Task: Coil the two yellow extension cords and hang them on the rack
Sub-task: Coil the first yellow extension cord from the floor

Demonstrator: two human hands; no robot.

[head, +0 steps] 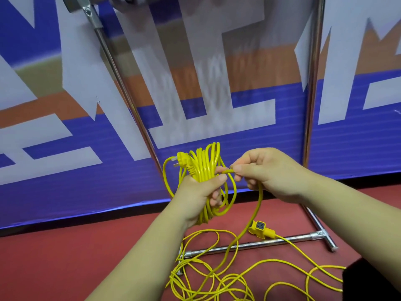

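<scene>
Left hand (pixel 196 192) round yellow coil (pixel 204 162), right hand (pixel 268 172) on its strand (pixel 259 203)

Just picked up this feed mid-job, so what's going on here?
A person is coiling a yellow cord. The left hand grips the coil, its plug at the top. The right hand pinches the strand leading into it. Loose cord lies tangled on the floor, with a socket by the base bar of the rack. Nothing hangs on the visible rack yet.

Red floor (pixel 65 246) bears loose yellow cord (pixel 208 230), socket (pixel 260 229), rack base (pixel 295 237).
</scene>
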